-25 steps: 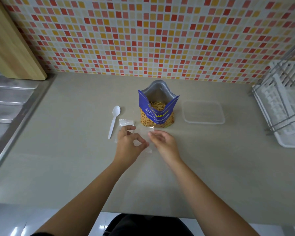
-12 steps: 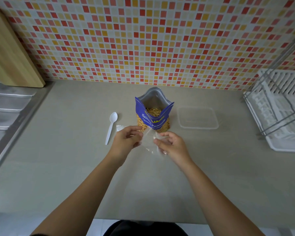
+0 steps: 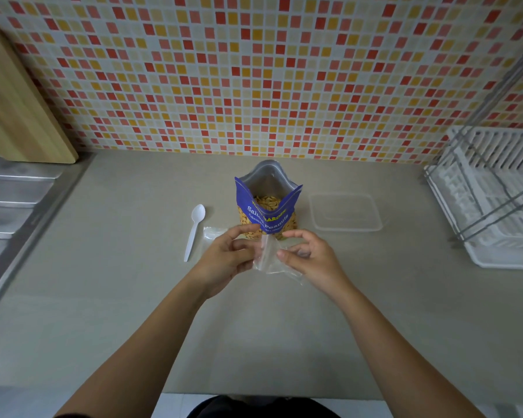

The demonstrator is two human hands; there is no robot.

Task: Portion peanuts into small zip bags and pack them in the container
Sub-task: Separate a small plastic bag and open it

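Note:
A blue bag of salted peanuts [image 3: 267,206] stands open at the middle of the counter, nuts visible inside. Just in front of it my left hand [image 3: 227,257] and my right hand [image 3: 310,257] both pinch a small clear zip bag [image 3: 269,256], held a little above the counter. A few more clear zip bags [image 3: 210,233] lie flat to the left, partly hidden by my left hand. A white plastic spoon [image 3: 194,230] lies beside them. An empty clear plastic container [image 3: 344,212] sits to the right of the peanut bag.
A white dish rack [image 3: 492,194] stands at the right edge. A steel sink drainboard [image 3: 9,206] runs along the left, with a wooden cutting board [image 3: 15,101] leaning against the tiled wall. Beige counter [image 3: 118,297] stretches in front of my hands.
Both hands lifted one zip bag off the stack and brought it up in front of the peanut bag. The view has shifted down and closer.

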